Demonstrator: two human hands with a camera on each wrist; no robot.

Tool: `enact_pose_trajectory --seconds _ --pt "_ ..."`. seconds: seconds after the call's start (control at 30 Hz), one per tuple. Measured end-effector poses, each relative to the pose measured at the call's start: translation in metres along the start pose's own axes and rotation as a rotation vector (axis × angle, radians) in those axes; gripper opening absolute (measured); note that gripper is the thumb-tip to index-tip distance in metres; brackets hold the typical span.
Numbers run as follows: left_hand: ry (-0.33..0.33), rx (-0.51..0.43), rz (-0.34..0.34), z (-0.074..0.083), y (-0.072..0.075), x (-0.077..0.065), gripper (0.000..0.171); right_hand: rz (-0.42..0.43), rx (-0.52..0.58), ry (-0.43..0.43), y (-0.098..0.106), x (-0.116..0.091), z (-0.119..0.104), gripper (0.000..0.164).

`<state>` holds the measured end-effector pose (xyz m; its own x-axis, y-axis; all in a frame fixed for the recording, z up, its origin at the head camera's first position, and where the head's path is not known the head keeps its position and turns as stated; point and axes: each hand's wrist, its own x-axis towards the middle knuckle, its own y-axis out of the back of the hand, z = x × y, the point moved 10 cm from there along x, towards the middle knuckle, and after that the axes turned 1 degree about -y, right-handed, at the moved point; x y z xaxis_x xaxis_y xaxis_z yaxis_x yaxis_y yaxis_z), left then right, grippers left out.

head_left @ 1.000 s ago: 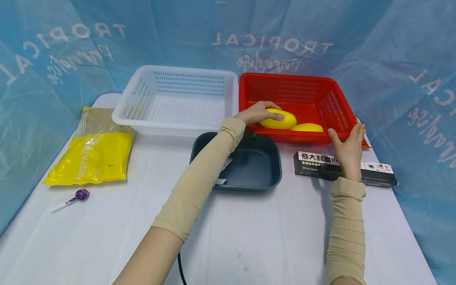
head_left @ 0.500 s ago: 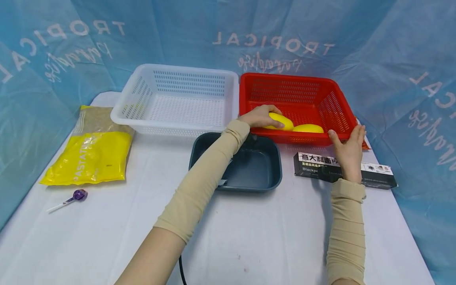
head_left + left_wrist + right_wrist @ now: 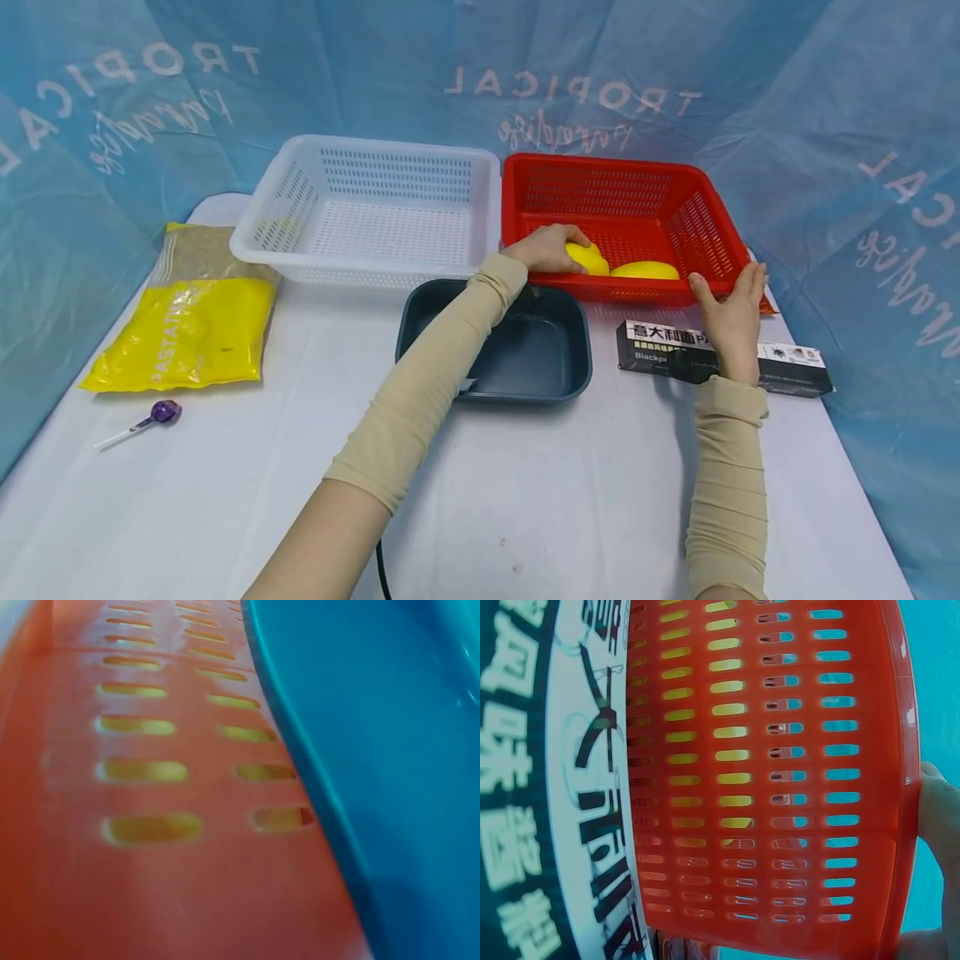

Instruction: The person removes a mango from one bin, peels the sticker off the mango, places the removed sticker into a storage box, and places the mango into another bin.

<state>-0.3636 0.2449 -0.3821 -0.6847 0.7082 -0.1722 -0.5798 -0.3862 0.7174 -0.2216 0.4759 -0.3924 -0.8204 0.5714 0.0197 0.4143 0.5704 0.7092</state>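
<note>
In the head view, my left hand (image 3: 546,248) reaches over the front rim of the red basket (image 3: 600,289). It holds a smooth yellow oval fruit (image 3: 592,258) low inside, partly covered by the hand. Right beside it lies a second yellow oval fruit (image 3: 647,270). My right hand (image 3: 735,321) rests with straight fingers at the basket's front right corner, thumb on the rim. The right wrist view shows the thumb and fingers at the red rim (image 3: 909,742), and yellow through the slots. The left wrist view shows only slotted basket wall (image 3: 150,877) and no hand.
A dark rectangular pan (image 3: 525,367) sits under my left forearm. To the left are a white basket (image 3: 367,268), a yellow pasta bag (image 3: 202,333) and a purple lollipop (image 3: 165,412). A black pasta box (image 3: 795,371) lies beneath my right hand; a red packet (image 3: 767,304) shows behind the basket.
My left hand has lowered the yellow fruit deeper into the red basket, beside the other one. My right hand stays at the corner.
</note>
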Motion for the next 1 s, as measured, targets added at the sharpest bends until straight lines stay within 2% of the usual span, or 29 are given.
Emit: enact_pose_trajectory --seconds 0.33,0.57,0.73,0.83,1.0 --pt "-0.002 0.076 0.029 0.0 0.0 0.001 0.043 -0.01 -0.007 -0.001 -0.002 0.001 0.001 0.099" --pt "-0.046 -0.049 0.175 0.007 0.014 -0.007 0.037 -0.003 -0.007 -0.003 0.0 0.0 0.001 0.097" --pt "-0.047 -0.085 0.233 0.007 0.019 -0.013 0.033 0.011 -0.006 0.02 0.0 -0.001 0.0 0.096" --pt "-0.049 -0.057 0.241 0.008 0.019 -0.015 0.032 0.018 -0.02 0.031 0.0 -0.002 0.0 0.095" --pt "-0.061 0.051 0.241 0.011 0.021 -0.023 0.033 0.029 -0.059 0.065 0.001 -0.002 -0.003 0.096"
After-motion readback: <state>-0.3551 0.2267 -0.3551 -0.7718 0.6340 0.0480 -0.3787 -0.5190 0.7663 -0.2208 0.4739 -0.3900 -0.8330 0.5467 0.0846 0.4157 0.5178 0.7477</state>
